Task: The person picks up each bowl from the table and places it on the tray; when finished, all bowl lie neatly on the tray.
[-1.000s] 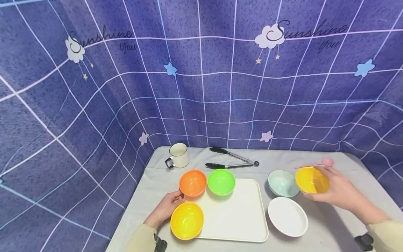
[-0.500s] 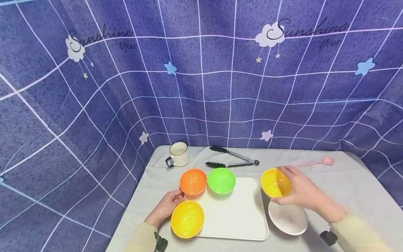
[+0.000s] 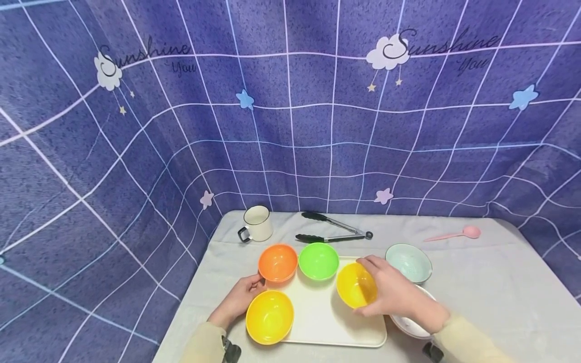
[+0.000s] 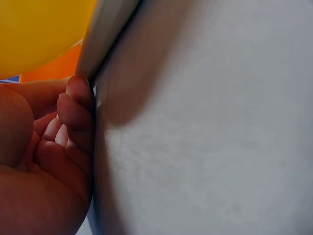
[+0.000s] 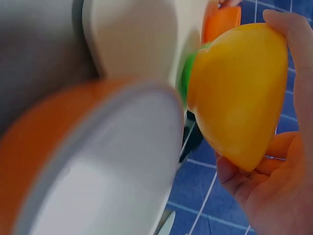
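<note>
My right hand [image 3: 392, 292] grips a small yellow bowl [image 3: 355, 286] by its rim, tilted over the right part of the cream tray [image 3: 317, 322]. In the right wrist view, fingers and thumb span the yellow bowl [image 5: 239, 93]. My left hand [image 3: 239, 298] is at the tray's left edge, its curled fingertips right at the rim [image 4: 105, 39]. Beside that hand, a larger yellow bowl [image 3: 270, 317] sits on the tray's near left corner. An orange bowl [image 3: 278, 263] and a green bowl [image 3: 319, 261] stand side by side along the tray's far side.
Right of the tray stand a pale green bowl [image 3: 408, 262] and a white bowl [image 3: 408, 326], partly hidden by my right arm. Behind lie black-handled tongs [image 3: 338, 229], with a cream mug [image 3: 257, 224] to their left. A pink spoon [image 3: 469, 232] rests at the back right.
My right hand has carried the small yellow bowl leftward, from beside the pale green bowl, past the white bowl, to over the tray. My left hand has stayed at the tray's edge.
</note>
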Action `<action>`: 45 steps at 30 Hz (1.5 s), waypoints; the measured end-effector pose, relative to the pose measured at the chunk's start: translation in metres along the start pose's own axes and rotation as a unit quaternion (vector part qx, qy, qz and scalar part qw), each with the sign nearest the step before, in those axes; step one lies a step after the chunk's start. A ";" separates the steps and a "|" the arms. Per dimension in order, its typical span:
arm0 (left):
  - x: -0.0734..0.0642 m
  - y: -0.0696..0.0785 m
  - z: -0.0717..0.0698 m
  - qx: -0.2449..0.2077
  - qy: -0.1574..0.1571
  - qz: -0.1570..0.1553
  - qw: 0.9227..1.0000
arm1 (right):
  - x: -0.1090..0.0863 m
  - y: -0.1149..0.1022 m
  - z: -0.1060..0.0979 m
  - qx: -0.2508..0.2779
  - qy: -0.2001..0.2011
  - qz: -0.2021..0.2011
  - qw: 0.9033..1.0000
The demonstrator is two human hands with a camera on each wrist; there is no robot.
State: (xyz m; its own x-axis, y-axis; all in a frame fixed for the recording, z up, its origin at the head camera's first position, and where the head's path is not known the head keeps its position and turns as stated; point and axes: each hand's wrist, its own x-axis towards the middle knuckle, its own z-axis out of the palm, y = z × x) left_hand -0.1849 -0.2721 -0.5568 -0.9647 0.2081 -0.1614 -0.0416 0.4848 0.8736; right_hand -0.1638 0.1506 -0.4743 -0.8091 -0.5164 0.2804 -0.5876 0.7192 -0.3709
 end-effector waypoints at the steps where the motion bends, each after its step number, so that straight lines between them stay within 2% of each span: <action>1: 0.000 0.000 0.000 0.002 0.000 0.002 1.000 | 0.000 -0.002 0.003 -0.001 -0.004 -0.001 1.000; 12: 0.000 -0.001 -0.002 0.012 0.002 -0.008 1.000 | 0.001 -0.027 0.034 -0.006 -0.043 -0.027 0.999; 22: -0.001 -0.001 0.000 0.000 0.002 0.000 1.000 | 0.002 -0.052 0.055 0.032 -0.088 -0.004 0.996; 28: 0.000 -0.001 0.000 0.006 0.000 -0.002 1.000 | 0.004 -0.061 0.063 0.045 -0.085 -0.010 0.995; 45: 0.001 0.001 0.000 0.011 0.002 -0.002 1.000 | 0.012 -0.072 0.072 0.026 -0.082 -0.035 0.996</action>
State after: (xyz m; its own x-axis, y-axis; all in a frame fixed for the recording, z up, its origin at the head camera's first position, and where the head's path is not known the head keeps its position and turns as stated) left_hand -0.1858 -0.2718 -0.5562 -0.9658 0.2017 -0.1632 -0.0403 0.5049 0.8622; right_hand -0.1317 0.0598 -0.5078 -0.7551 -0.6355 0.1609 -0.6381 0.6562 -0.4028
